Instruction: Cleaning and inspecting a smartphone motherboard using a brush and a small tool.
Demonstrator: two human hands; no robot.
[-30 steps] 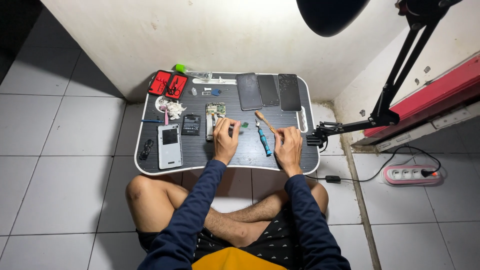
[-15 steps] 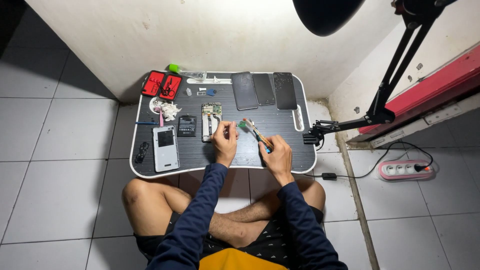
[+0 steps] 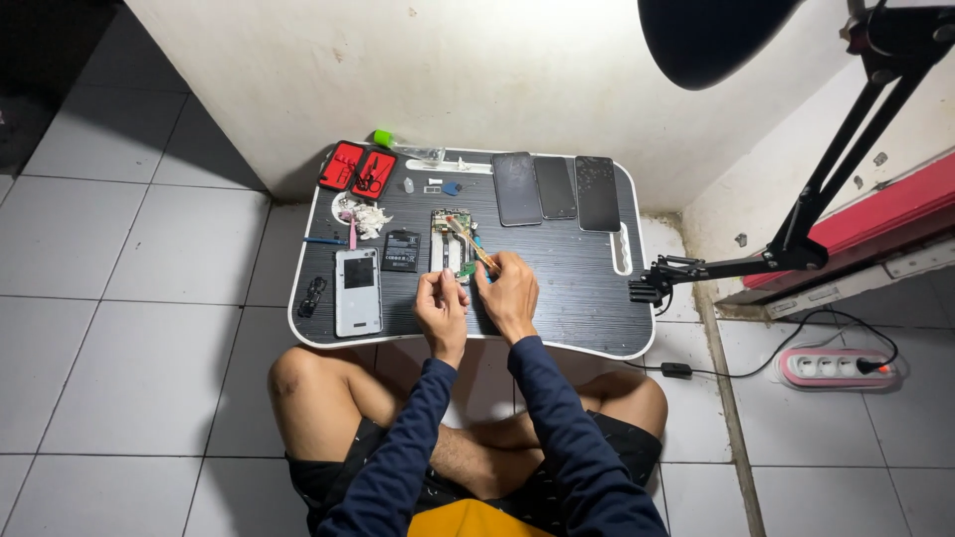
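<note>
An opened phone body with its circuit board showing lies at the middle of the small black lap table. My right hand holds a thin wooden-handled brush whose tip rests on the phone's board. My left hand sits just left of it, near the phone's lower end, fingers pinched together; whether it holds a small part is unclear. A black battery and a grey phone back cover lie left of the opened phone.
Three dark phone screens line the table's far edge. A red tool case, a green-capped bottle and crumpled white wipes sit far left. A black lamp arm clamps the right edge; a power strip lies on the tiles.
My right hand has swung the brush left from the table's middle onto the opened phone. My left hand moved down beside it. The view shifted slightly.
</note>
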